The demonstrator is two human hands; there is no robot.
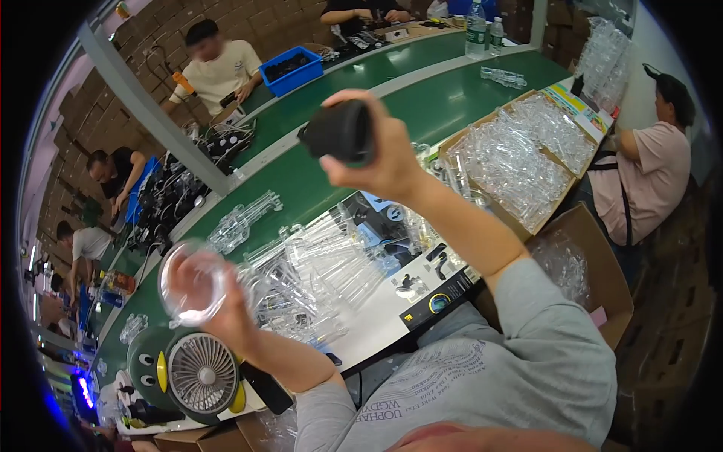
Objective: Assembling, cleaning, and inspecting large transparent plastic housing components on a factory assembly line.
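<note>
Black cup-shaped part (339, 134): raised over the green conveyor belt (422, 109), air on its far side; hollow, dark, its round rim turned toward the palm, slightly blurred.
Right hand (373, 147): fingers spread around the part, thumb beneath its rim and forefinger over the top, holding it.
Clear round plastic piece (172, 301): raised near the belt's left stretch, just beyond the penguin-shaped fan (203, 373); see-through, with a bright circular edge, blurred by motion.
Left hand (230, 305): holds the piece in curled fingers, which show through its wall; I cannot tell whether any reach inside.
Between the hands: well apart, with green surface visible; below, clear plastic parts (331, 260) crowd the white tabletop (380, 339) close to its front edge.
Farther out: a cardboard tray (527, 222) heaped with clear pieces at right; a blue bin (290, 84) across the belt.
</note>
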